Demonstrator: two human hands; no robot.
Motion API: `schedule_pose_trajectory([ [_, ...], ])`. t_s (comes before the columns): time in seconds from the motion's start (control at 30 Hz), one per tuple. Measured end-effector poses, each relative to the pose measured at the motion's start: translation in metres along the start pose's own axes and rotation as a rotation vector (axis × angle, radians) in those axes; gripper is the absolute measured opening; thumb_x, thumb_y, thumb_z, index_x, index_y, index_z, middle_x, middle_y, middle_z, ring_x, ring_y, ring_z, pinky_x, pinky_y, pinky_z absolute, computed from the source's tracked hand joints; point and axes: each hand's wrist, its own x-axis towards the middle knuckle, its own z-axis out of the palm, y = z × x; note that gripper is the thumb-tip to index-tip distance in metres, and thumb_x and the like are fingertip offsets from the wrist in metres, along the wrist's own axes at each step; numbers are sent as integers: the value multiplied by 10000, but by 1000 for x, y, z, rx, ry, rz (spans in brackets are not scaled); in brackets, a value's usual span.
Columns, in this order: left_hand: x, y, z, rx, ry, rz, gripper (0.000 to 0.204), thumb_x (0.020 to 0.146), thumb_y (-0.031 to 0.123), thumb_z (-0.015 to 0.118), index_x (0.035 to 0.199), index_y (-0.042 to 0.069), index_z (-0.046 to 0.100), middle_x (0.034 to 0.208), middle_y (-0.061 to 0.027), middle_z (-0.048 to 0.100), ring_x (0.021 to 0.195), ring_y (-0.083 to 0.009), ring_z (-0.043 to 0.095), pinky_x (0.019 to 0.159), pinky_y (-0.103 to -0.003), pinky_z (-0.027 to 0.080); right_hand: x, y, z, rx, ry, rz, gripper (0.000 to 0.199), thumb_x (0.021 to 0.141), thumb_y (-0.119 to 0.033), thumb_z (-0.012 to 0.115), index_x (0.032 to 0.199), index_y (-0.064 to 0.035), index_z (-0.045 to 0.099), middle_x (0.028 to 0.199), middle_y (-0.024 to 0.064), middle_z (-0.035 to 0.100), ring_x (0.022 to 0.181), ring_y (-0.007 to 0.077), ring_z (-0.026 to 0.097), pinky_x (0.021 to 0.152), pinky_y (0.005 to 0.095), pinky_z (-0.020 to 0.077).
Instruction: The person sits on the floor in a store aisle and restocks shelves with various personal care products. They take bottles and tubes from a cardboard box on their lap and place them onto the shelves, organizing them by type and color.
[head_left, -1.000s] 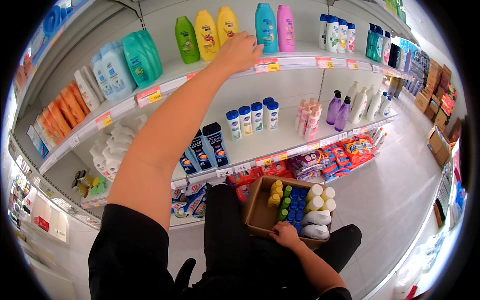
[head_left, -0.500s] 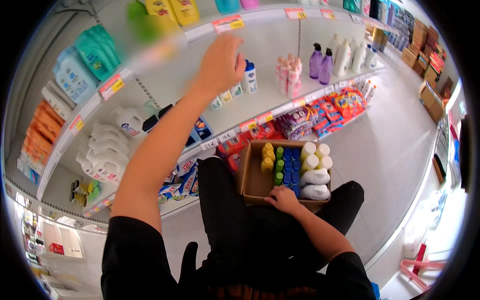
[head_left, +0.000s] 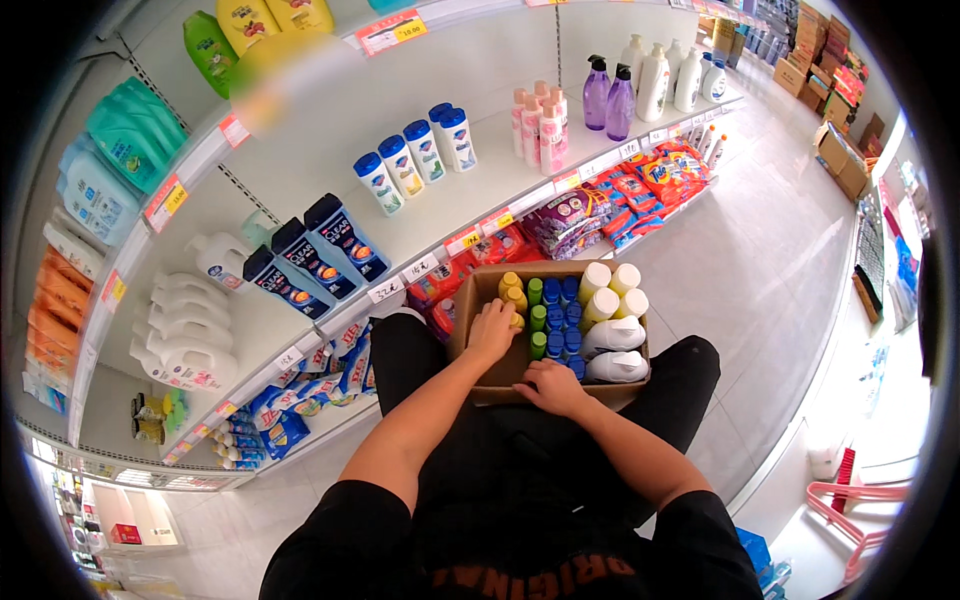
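Observation:
An open cardboard box (head_left: 466,340) rests between my knees, packed with upright bottles. My left hand (head_left: 490,332) reaches into its left side, fingers closed round a yellow bottle (head_left: 517,321) in the row of yellow ones. Beside that row stand slim green-capped bottles (head_left: 537,318), then blue-capped bottles (head_left: 555,318). White bottles with cream caps (head_left: 601,305) and white bottles with rounded tops (head_left: 616,367) fill the right side. My right hand (head_left: 553,388) grips the near rim of the box, its fingers bent over the inside edge. The fingertips of both hands are partly hidden.
Ahead, a shelf (head_left: 452,212) carries blue-capped white bottles (head_left: 424,152), dark blue bottles (head_left: 318,258), pink bottles (head_left: 552,138) and purple pump bottles (head_left: 619,105). Yellow bottles (head_left: 248,24) and a green bottle (head_left: 207,52) stand higher up. Detergent bags (head_left: 572,222) lie low, beyond the box.
My left hand has come down from near the upper shelf into the box, onto the yellow bottles. My right hand stays at the near rim. The whole view has shifted slightly.

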Motion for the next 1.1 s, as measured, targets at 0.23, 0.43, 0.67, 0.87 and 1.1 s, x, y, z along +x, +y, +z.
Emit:
schedule_pose_trajectory([
  [0.23, 11, -10, -58, -138, -17, -80, 397, 836, 295, 770, 1081, 47, 581, 1074, -176, 647, 1010, -398, 636, 849, -485, 513, 4, 1, 0, -10, 9, -16, 300, 885, -346, 718, 779, -65, 719, 822, 128, 669, 828, 346, 650, 725, 458, 532],
  [0.43, 40, 30, -214, -95, 180, -27, 385, 851, 321, 769, 1062, 40, 611, 1021, -175, 674, 945, -388, 651, 821, -456, 519, 7, -1, -3, 2, 5, -38, 317, 887, -359, 711, 787, -58, 723, 813, 135, 671, 817, 351, 661, 710, 467, 535],
  [0.67, 50, 92, -400, -285, 716, 147, 374, 864, 161, 790, 1162, 23, 612, 951, -67, 668, 772, -148, 616, 691, -299, 526, 4, 0, 2, -41, 16, -45, 311, 889, -366, 700, 797, -71, 734, 804, 126, 674, 796, 347, 670, 697, 459, 540],
  [0.87, 67, 119, -509, -182, 1182, 400, 400, 895, 181, 771, 1223, 24, 604, 996, -87, 666, 767, -167, 604, 689, -314, 516, 3, 0, 0, -60, -22, -33, 326, 898, -380, 690, 807, -71, 740, 818, 129, 688, 800, 347, 676, 703, 456, 544],
  [1.1, 101, 95, -561, 143, 1141, 315, 380, 925, 225, 714, 1239, 44, 602, 1142, -147, 653, 982, -331, 647, 851, -411, 510, 5, 0, 1, -59, -19, -32, 345, 891, -393, 697, 796, -64, 739, 817, 131, 689, 794, 352, 678, 704, 461, 550],
])
